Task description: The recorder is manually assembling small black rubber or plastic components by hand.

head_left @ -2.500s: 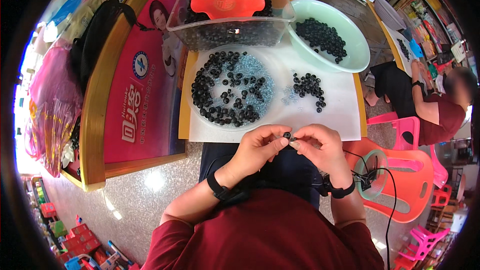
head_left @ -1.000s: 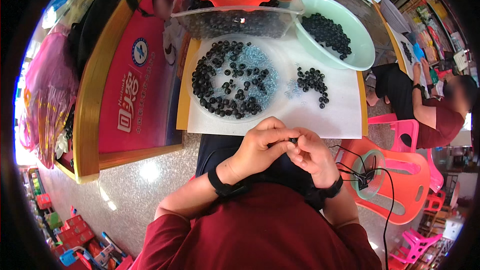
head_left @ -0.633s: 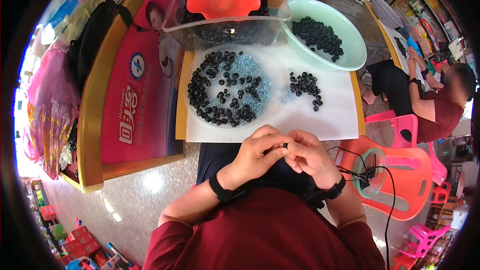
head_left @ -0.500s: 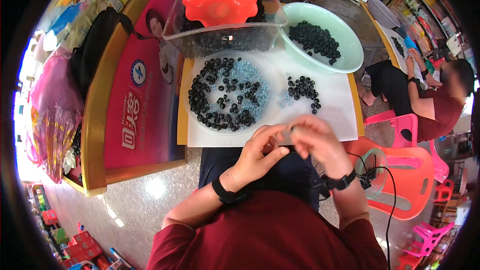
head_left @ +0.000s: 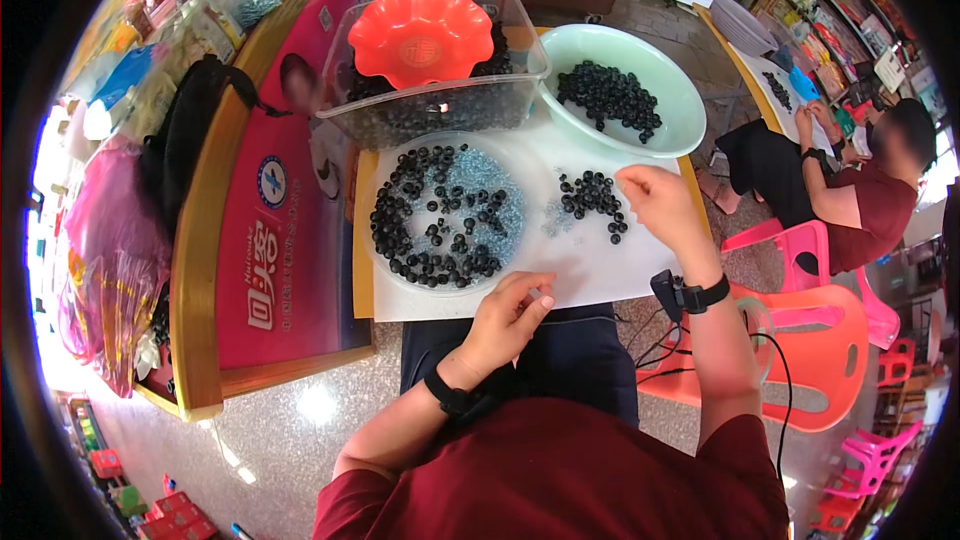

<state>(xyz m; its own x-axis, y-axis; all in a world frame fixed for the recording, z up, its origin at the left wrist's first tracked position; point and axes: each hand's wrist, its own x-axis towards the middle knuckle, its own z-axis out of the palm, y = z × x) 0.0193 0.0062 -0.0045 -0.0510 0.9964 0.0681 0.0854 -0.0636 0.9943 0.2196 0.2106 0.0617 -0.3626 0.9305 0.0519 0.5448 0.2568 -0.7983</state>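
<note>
My left hand [head_left: 508, 320] is just off the near edge of the white-covered table [head_left: 600, 270], thumb and forefinger closed together. Whatever they pinch is too small to make out. Above the right side of the table is my right hand [head_left: 662, 208], its fingers curled and drawn together beside a loose pile of black beads [head_left: 590, 194]; any small thing in them is hidden. Pale blue clear beads [head_left: 556, 217] lie at that pile's left side. Left of the piles, a round clear tray [head_left: 513, 262] holds black round beads [head_left: 395, 210] and tiny light-blue beads [head_left: 500, 202].
At the back stand a clear plastic bin [head_left: 420, 120] of black beads with a red scalloped bowl [head_left: 420, 35] on top, and a pale green basin [head_left: 685, 105] of black beads. A pink panel [head_left: 270, 240] borders the left. Another person [head_left: 860, 200] sits far right, past an orange chair [head_left: 820, 340].
My hands were close together over the table's near edge. The right has moved away, forward and right, to beside the bead pile; the left stays near the edge. The view has shifted slightly.
</note>
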